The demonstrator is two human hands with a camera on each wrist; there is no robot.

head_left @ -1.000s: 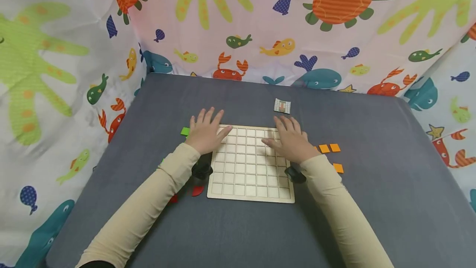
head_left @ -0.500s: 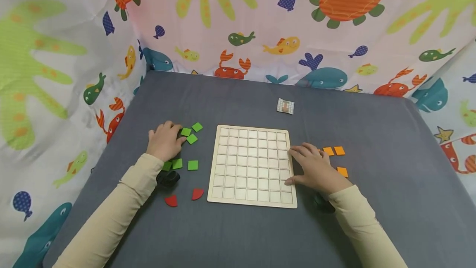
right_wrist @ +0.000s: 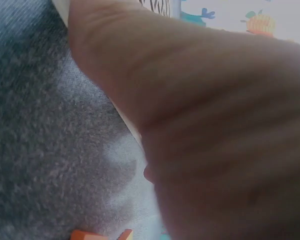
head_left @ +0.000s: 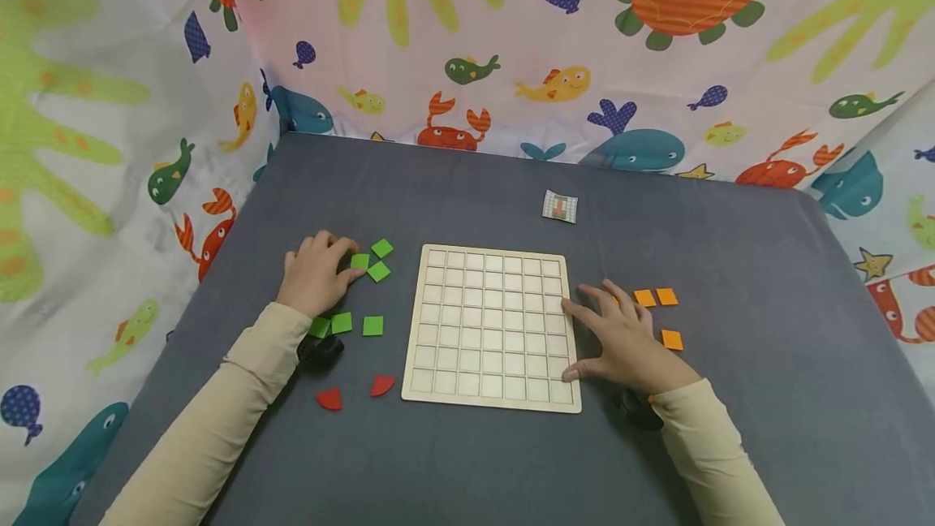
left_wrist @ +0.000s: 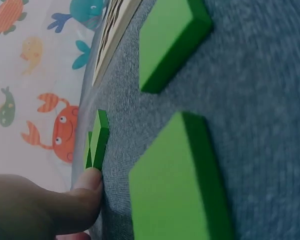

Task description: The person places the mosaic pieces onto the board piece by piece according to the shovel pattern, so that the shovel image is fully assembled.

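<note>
My left hand (head_left: 312,276) is at the left, thumb and forefinger closed about a small green square tile (head_left: 360,261). Two more green tiles (head_left: 382,248) lie right beside it. In the left wrist view the thumb tip meets a far pair of green tiles (left_wrist: 100,137). The pale wooden grid board (head_left: 491,407) lies flat in the middle, its squares bare. My right hand (head_left: 621,343) is spread at the board's right edge, thumb and a fingertip touching the rim. In the right wrist view the hand (right_wrist: 200,110) covers much of the board.
Nearer on the left lie several green tiles (head_left: 373,325) and two red quarter-round pieces (head_left: 382,385). Orange square tiles (head_left: 667,296) lie right of the board, some partly behind the right hand. A small printed grid card (head_left: 559,207) lies beyond the board on the grey table (head_left: 467,469).
From over the board, both hands have moved apart: the left to the green tiles, the right to the board's right edge. Lately the gripped green tile shifted slightly left from its neighbours.
</note>
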